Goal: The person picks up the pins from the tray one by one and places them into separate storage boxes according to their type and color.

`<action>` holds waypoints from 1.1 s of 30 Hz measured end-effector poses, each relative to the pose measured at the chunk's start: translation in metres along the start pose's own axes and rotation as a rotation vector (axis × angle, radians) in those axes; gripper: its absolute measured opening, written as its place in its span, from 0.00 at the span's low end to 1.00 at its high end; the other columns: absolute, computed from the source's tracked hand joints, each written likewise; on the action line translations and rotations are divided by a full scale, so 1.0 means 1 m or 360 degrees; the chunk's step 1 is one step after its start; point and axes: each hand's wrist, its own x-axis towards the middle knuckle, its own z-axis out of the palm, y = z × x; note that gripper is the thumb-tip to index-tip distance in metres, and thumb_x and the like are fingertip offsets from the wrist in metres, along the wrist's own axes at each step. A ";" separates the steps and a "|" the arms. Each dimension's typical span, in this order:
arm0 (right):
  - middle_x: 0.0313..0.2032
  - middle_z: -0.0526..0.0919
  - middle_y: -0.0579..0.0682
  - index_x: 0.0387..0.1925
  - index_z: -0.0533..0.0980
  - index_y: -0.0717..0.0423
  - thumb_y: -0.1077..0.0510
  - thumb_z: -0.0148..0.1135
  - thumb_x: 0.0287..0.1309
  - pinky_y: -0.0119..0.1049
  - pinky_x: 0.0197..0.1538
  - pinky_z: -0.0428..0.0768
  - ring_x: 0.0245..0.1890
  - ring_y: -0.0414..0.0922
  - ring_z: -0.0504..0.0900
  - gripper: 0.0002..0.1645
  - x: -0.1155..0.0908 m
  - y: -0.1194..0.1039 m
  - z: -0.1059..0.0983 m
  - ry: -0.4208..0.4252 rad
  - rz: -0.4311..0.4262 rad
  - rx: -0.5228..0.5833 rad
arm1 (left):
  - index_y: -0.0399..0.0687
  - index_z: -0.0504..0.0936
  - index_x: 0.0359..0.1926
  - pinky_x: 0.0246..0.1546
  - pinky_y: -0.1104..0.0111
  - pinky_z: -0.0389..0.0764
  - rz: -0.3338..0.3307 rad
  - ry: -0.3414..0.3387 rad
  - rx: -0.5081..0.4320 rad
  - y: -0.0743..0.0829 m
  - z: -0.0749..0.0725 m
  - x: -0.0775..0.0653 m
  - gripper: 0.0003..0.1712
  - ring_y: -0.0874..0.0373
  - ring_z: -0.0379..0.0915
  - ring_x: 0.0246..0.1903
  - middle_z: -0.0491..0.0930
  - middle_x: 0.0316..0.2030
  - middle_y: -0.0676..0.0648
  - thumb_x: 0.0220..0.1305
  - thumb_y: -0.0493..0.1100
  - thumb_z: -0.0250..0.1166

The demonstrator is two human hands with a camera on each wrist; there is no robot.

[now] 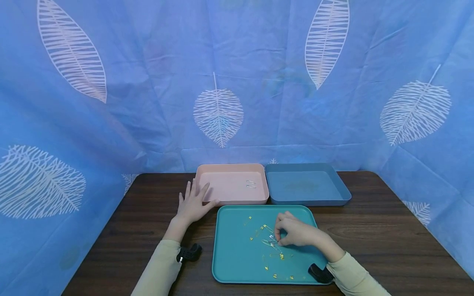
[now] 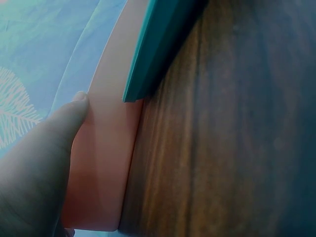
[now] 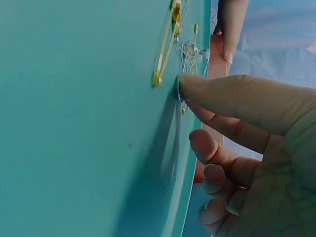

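Note:
My left hand [image 1: 192, 205] lies with spread, straight fingers on the near left corner of the pink tray [image 1: 229, 201]; its thumb touches the tray's front wall in the left wrist view. Over the teal tray [image 1: 233, 263], my right hand [image 1: 296, 231] pinches a silver safety pin [image 3: 178, 89] between thumb and forefinger, at a small pile of pins. The fingertips partly hide that pin. Gold safety pins [image 3: 165, 54] lie scattered about the pile. Two silver safety pins [image 1: 251, 186] rest inside the pink tray.
A blue tray [image 1: 307, 202] stands right of the pink one, behind the teal tray. All three sit on a dark wooden table [image 1: 389, 230]. A blue leaf-patterned cloth [image 1: 259, 115] hangs behind the table and at its sides.

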 end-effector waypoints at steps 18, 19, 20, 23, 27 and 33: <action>0.34 0.71 0.40 0.20 0.78 0.41 0.62 0.73 0.49 0.34 0.40 0.62 0.36 0.41 0.60 0.14 -0.001 -0.001 -0.015 0.0217 -0.0067 -0.0089 | 0.64 0.52 0.76 0.66 0.29 0.38 0.0022 0.0015 0.0004 -0.004 0.003 0.002 0.49 0.38 0.26 0.77 0.32 0.78 0.40 0.59 0.77 0.52; 0.34 0.71 0.41 0.21 0.78 0.42 0.62 0.72 0.49 0.34 0.39 0.62 0.36 0.41 0.60 0.13 -0.001 -0.002 -0.016 0.0225 -0.0072 -0.0093 | 0.65 0.52 0.76 0.66 0.30 0.38 0.0023 0.0018 -0.0001 -0.004 0.003 0.002 0.49 0.38 0.27 0.77 0.32 0.78 0.40 0.59 0.77 0.52; 0.34 0.72 0.41 0.21 0.78 0.42 0.62 0.72 0.49 0.34 0.40 0.62 0.36 0.41 0.60 0.13 -0.001 -0.002 -0.017 0.0233 -0.0076 -0.0101 | 0.65 0.52 0.76 0.66 0.30 0.38 0.0025 0.0020 -0.0004 -0.004 0.003 0.002 0.49 0.38 0.27 0.77 0.32 0.78 0.40 0.59 0.77 0.53; 0.34 0.72 0.41 0.21 0.78 0.42 0.62 0.72 0.50 0.34 0.39 0.62 0.36 0.41 0.60 0.13 -0.001 -0.003 -0.020 0.0255 -0.0077 -0.0117 | 0.64 0.52 0.76 0.66 0.29 0.39 0.0034 0.0033 0.0001 -0.005 0.004 0.001 0.49 0.37 0.28 0.77 0.33 0.78 0.40 0.59 0.76 0.53; 0.34 0.72 0.42 0.22 0.78 0.41 0.62 0.72 0.50 0.33 0.38 0.62 0.36 0.41 0.61 0.13 0.001 -0.005 -0.024 0.0307 -0.0075 -0.0155 | 0.62 0.53 0.76 0.65 0.28 0.39 0.0051 0.0055 -0.0001 -0.005 0.004 0.001 0.49 0.35 0.30 0.76 0.35 0.78 0.38 0.60 0.75 0.54; 0.36 0.73 0.44 0.22 0.78 0.43 0.63 0.72 0.50 0.34 0.38 0.62 0.37 0.42 0.61 0.13 0.009 -0.007 -0.029 0.0381 -0.0126 -0.0157 | 0.62 0.53 0.76 0.66 0.29 0.40 0.0050 0.0053 0.0006 -0.003 0.004 0.001 0.49 0.36 0.30 0.76 0.35 0.78 0.38 0.60 0.75 0.54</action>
